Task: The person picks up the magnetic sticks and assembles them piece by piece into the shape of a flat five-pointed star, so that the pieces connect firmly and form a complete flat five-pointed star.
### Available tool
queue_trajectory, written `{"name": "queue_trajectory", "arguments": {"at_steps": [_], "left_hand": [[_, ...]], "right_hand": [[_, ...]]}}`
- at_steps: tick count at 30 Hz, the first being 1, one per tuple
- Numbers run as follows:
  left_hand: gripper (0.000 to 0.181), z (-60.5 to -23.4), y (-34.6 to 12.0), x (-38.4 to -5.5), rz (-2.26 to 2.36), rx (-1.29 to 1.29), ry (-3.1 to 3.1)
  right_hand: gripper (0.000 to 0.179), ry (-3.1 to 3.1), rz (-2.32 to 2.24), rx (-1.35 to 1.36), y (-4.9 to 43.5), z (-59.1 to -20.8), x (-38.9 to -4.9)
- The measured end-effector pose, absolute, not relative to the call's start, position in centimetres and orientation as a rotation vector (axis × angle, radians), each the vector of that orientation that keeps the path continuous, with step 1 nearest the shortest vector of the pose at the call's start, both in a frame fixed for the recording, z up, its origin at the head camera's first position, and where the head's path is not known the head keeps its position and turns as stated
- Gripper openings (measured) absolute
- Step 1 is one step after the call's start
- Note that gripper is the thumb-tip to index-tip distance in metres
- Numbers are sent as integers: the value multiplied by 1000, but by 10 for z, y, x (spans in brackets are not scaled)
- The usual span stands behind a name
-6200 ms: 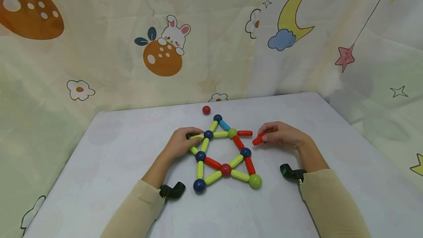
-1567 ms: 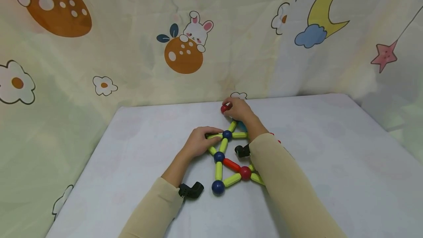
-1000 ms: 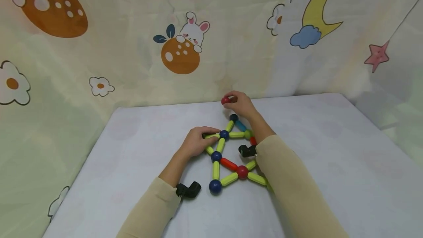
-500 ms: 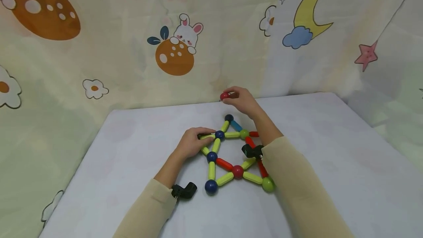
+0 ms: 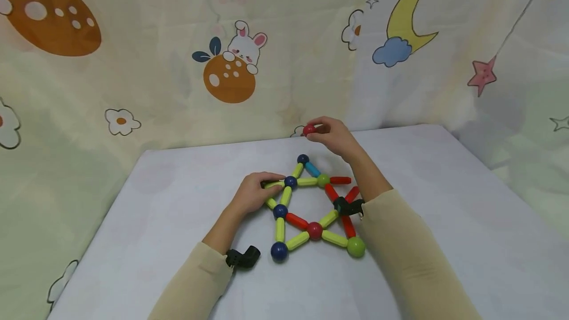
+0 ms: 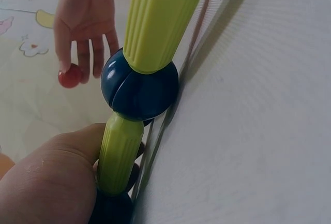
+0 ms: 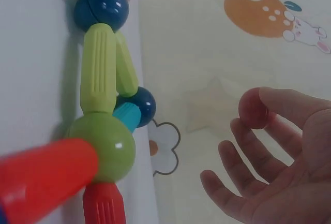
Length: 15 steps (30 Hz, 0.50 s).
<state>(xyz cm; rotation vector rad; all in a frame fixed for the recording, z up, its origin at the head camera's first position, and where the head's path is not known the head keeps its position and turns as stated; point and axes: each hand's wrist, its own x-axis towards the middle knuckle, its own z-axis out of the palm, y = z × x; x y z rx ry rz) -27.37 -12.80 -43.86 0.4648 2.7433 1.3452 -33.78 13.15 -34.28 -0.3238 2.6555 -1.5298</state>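
On the white table lies a flat frame of magnetic rods and balls: yellow-green rods (image 5: 307, 181), red rods (image 5: 340, 180), a blue rod (image 5: 313, 169), and navy (image 5: 279, 252), green (image 5: 355, 247) and red balls. My left hand (image 5: 253, 194) grips a yellow-green rod (image 6: 120, 154) at the frame's left side, thumb on one side and fingers behind. Beyond the frame, my right hand (image 5: 335, 137) pinches a loose red ball (image 5: 308, 130) between thumb and index finger, held up in the air. Its other fingers spread loosely in the right wrist view.
The tabletop (image 5: 178, 201) ends behind the frame at a patterned cloth backdrop (image 5: 155, 63). A black wrist camera (image 5: 348, 206) on the right arm covers part of the frame's right side. Two red rods stick out on the right with free ends.
Earlier the right hand held a red rod, now seen on the frame's right. It has since picked the red ball off the table and raised it. The left hand keeps its grip.
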Motion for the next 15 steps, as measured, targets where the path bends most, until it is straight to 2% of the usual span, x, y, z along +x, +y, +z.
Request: {"name": "queue_trajectory", "arguments": {"at_steps": [15], "left_hand": [[29,-439,-128,-274,1328,498,2754]], "right_hand": [[48,2653,-1539,-263,175,-356,-312]]}}
